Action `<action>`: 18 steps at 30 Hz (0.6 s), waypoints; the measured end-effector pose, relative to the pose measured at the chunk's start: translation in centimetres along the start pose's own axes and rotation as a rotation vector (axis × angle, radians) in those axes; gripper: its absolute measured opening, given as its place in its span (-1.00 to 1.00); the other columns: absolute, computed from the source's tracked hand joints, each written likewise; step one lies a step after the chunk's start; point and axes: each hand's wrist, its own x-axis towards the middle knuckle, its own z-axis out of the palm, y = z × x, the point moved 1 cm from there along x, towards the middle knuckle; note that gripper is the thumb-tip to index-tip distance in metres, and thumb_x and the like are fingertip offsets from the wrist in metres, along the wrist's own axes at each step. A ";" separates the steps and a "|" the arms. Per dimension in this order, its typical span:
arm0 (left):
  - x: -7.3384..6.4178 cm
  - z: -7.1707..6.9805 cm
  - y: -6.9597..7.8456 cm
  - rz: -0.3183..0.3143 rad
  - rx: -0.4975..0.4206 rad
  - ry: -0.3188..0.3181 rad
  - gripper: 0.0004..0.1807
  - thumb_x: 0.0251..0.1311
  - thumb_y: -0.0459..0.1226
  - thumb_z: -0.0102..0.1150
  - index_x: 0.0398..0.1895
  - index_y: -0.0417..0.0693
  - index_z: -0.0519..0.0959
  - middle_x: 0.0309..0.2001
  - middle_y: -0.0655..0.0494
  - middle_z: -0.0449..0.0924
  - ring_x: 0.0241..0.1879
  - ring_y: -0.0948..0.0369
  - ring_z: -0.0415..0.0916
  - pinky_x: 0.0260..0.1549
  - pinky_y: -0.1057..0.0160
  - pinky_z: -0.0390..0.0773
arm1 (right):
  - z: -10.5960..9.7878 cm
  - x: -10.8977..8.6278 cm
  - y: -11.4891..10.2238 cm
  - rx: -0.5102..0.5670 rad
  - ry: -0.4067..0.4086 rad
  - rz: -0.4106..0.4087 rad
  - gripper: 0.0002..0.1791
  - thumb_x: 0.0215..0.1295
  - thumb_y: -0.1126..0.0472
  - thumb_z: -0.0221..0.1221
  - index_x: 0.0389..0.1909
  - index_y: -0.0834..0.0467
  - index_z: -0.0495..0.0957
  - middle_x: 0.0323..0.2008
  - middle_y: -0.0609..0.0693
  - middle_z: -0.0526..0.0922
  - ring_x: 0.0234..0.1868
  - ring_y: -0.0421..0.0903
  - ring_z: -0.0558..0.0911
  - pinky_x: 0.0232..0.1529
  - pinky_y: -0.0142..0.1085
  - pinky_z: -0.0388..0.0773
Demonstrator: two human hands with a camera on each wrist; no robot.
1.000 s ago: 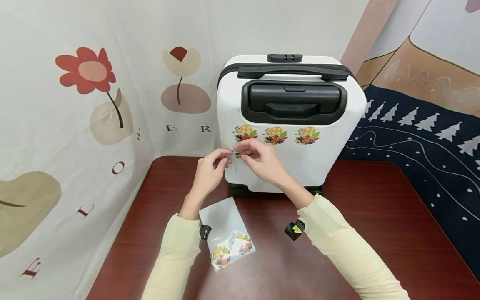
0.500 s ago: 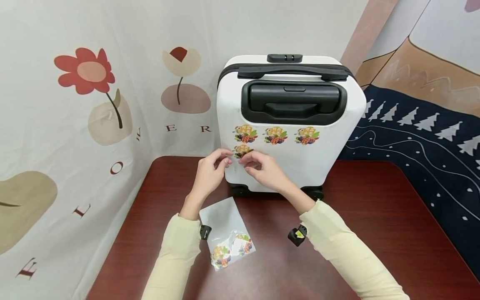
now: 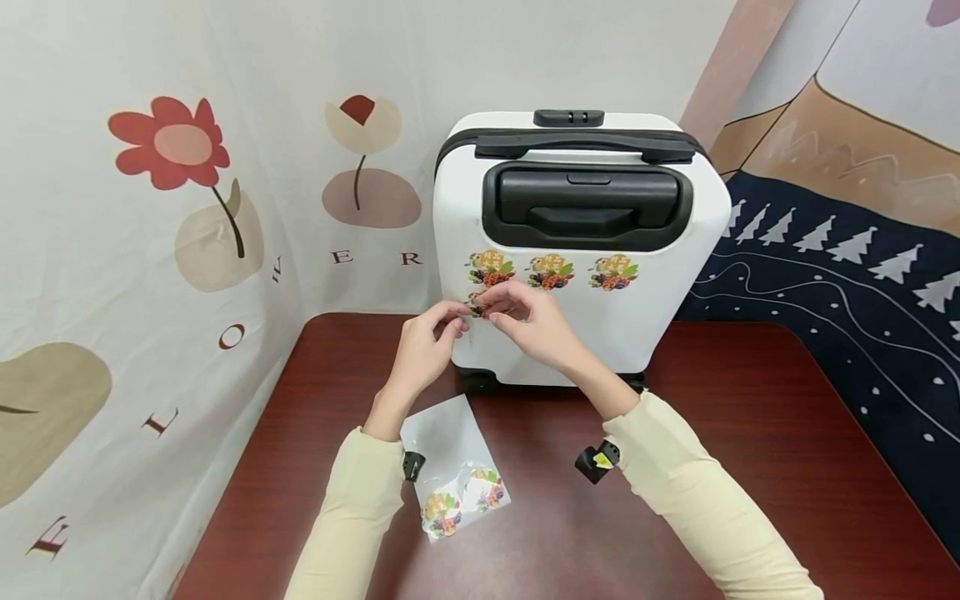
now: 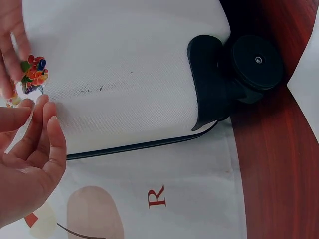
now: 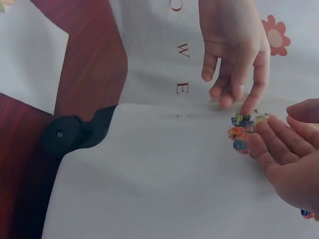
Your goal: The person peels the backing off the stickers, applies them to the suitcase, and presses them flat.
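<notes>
A white suitcase (image 3: 600, 333) stands upright on the table, with a row of three fruit stickers (image 3: 551, 272) below its black handle recess. Under the leftmost one is another fruit sticker (image 5: 240, 133), flat or nearly so on the shell and partly covered by fingers. My left hand (image 3: 427, 346) touches its left edge with a fingertip, the thumb held apart. Fingers of my right hand (image 3: 536, 325) lie on the sticker from the other side; its thumb (image 5: 303, 110) stands away in the right wrist view. In the left wrist view the sticker's fruit print (image 4: 36, 73) shows between both hands.
A pale sheet (image 3: 446, 429) with two more fruit stickers (image 3: 441, 512) lies on the dark red table (image 3: 555, 525) in front of the suitcase. Black wheels (image 4: 256, 62) support the suitcase. Printed cloth (image 3: 300, 100) hangs behind and at both sides.
My right hand drew slightly down and right, showing more of the lower sticker, then came back up over it. The left hand has shifted slightly right, still at the sticker's left edge.
</notes>
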 end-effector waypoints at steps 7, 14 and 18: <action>0.0 -0.1 0.2 -0.012 -0.001 -0.012 -0.84 0.24 -0.44 -0.02 -0.22 -0.17 0.57 -0.41 0.01 0.59 -0.36 0.17 0.54 -0.35 0.19 0.52 | 0.0 -0.7 1.5 -0.045 -0.006 0.056 -0.80 0.21 0.42 0.09 -0.15 0.32 0.54 -0.17 0.15 0.60 -0.23 0.03 0.59 -0.23 -0.22 0.53; 0.0 0.0 0.3 -0.022 -0.007 -0.023 -0.83 0.25 -0.45 -0.05 -0.21 -0.19 0.55 -0.40 -0.02 0.60 -0.34 0.15 0.55 -0.33 0.18 0.52 | 0.1 -1.5 2.6 -0.045 -0.017 0.111 -0.80 0.19 0.43 0.09 -0.16 0.34 0.54 -0.17 0.17 0.60 -0.22 0.00 0.59 -0.21 -0.23 0.53; 0.0 0.0 0.4 -0.028 -0.018 -0.029 -0.84 0.25 -0.46 -0.05 -0.21 -0.19 0.54 -0.40 -0.03 0.59 -0.33 0.13 0.55 -0.31 0.16 0.52 | -0.1 -1.3 2.2 -0.031 -0.014 0.090 -0.80 0.19 0.43 0.10 -0.16 0.34 0.54 -0.17 0.17 0.60 -0.21 0.01 0.59 -0.21 -0.23 0.53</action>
